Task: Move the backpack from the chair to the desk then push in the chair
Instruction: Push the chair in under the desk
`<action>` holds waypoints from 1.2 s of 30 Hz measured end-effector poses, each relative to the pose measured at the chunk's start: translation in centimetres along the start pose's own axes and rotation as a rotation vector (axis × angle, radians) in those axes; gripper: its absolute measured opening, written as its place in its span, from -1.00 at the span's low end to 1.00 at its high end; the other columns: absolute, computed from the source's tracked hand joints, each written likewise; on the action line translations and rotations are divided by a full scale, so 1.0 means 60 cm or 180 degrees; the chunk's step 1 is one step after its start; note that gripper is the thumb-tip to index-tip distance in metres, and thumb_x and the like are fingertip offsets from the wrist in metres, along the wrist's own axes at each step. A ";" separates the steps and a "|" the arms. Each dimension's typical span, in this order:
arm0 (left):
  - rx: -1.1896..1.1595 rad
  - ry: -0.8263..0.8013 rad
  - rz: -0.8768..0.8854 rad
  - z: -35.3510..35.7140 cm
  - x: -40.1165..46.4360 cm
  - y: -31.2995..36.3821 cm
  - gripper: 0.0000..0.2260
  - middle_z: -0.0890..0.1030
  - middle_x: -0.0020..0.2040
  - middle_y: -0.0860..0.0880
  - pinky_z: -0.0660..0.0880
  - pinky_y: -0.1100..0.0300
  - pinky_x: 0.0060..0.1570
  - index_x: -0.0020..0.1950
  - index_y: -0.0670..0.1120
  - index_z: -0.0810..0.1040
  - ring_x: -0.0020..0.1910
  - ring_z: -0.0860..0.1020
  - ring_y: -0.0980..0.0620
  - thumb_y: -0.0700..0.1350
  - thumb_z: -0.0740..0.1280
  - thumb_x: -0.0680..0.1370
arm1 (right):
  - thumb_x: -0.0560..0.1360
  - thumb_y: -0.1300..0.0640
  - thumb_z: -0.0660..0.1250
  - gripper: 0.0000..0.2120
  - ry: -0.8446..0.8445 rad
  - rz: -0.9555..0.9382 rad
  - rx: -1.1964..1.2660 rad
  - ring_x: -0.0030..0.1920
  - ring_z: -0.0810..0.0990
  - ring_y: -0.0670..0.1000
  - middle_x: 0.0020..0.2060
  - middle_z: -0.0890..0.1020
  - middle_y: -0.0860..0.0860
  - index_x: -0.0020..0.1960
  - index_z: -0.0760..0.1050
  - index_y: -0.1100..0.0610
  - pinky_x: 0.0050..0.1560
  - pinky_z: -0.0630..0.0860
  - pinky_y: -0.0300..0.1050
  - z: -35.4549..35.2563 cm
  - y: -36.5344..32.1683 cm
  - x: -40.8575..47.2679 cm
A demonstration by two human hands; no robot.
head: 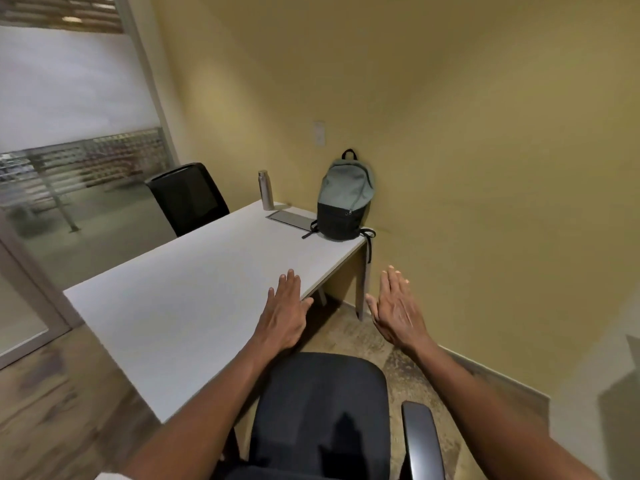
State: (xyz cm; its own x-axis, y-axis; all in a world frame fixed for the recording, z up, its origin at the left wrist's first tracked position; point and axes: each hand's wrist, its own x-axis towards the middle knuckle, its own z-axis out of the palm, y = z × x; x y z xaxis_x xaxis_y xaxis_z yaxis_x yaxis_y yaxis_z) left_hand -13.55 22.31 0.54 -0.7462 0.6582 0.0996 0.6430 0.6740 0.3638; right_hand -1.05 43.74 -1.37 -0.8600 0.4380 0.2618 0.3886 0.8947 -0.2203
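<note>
A grey-green and black backpack (343, 199) stands upright on the far right corner of the white desk (194, 292), leaning against the yellow wall. One strap hangs over the desk's edge. A black office chair (322, 410) sits below me, its seat bare and its right armrest (422, 441) visible. My left hand (284, 313) hovers flat over the desk's near right edge, fingers spread. To its right, my right hand (398, 306) is held over the floor, open, holding nothing. Both hands are above and beyond the chair, well short of the backpack.
A metal bottle (266, 189) stands at the desk's far edge beside a grey cable hatch (292, 219). A second black chair (188, 197) sits behind the desk. Glass partition on the left, yellow walls ahead and right, carpet under the desk.
</note>
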 end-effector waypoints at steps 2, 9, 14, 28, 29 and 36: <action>0.0000 -0.0104 0.0066 -0.014 -0.023 -0.028 -0.45 -0.18 0.64 -0.08 -0.20 -0.02 0.57 0.62 -0.14 -0.14 0.61 -0.20 -0.03 0.06 -0.05 0.71 | 0.67 -0.15 -0.11 -0.33 0.0018 0.0092 -0.0018 0.60 -0.03 0.18 0.59 0.00 0.26 0.58 -0.05 0.29 0.59 -0.02 0.12 0.000 -0.042 -0.031; -0.0058 -0.0232 0.0249 -0.031 -0.086 -0.085 -0.44 -0.18 0.64 -0.07 -0.20 -0.02 0.57 0.63 -0.13 -0.13 0.61 -0.19 -0.02 0.07 -0.06 0.71 | 0.67 -0.15 -0.09 -0.35 -0.0082 0.0225 -0.0126 0.60 -0.01 0.17 0.59 0.02 0.26 0.58 -0.02 0.28 0.59 -0.01 0.13 0.009 -0.124 -0.130; -0.0115 -0.0287 0.0260 -0.032 -0.142 -0.104 -0.44 -0.14 0.64 -0.09 -0.16 -0.05 0.58 0.63 -0.14 -0.11 0.61 -0.17 -0.04 0.07 -0.03 0.71 | 0.67 -0.16 -0.09 -0.35 -0.0113 0.0313 -0.0099 0.60 -0.01 0.16 0.59 0.02 0.24 0.59 -0.03 0.26 0.59 -0.04 0.11 0.006 -0.152 -0.180; -0.0067 -0.0325 0.0263 -0.023 -0.329 -0.141 -0.41 -0.07 0.64 -0.11 -0.14 -0.03 0.55 0.63 -0.13 -0.05 0.61 -0.11 -0.06 0.14 -0.02 0.69 | 0.66 -0.18 -0.05 -0.35 -0.0357 0.0192 0.0123 0.60 0.02 0.12 0.59 0.07 0.21 0.58 0.07 0.25 0.59 0.00 0.07 -0.009 -0.242 -0.353; -0.0037 -0.0403 0.0253 -0.023 -0.342 -0.145 -0.39 -0.07 0.64 -0.11 -0.15 -0.04 0.55 0.63 -0.13 -0.05 0.61 -0.12 -0.06 0.17 -0.03 0.68 | 0.66 -0.19 -0.05 -0.35 -0.0364 0.0178 0.0093 0.59 0.05 0.13 0.59 0.10 0.20 0.56 0.11 0.24 0.58 0.03 0.08 -0.008 -0.245 -0.365; 0.0032 -0.0989 0.0492 -0.017 -0.440 -0.162 -0.11 0.16 0.61 -0.05 0.02 -0.06 0.55 0.60 -0.02 0.17 0.60 0.09 -0.02 0.52 -0.11 0.45 | 0.62 -0.27 -0.03 -0.46 -0.0534 0.0055 -0.0150 0.40 0.37 0.18 0.45 0.39 0.13 0.26 0.48 0.10 0.37 0.29 0.18 0.005 -0.270 -0.432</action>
State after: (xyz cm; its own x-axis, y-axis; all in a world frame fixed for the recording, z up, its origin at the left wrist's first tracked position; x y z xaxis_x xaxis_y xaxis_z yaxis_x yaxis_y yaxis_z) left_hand -0.28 -1.96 -4.66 -0.5527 0.8225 -0.1345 0.7472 0.5605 0.3571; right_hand 14.84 17.88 -4.89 -0.8946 0.4361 0.0972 0.4155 0.8920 -0.1782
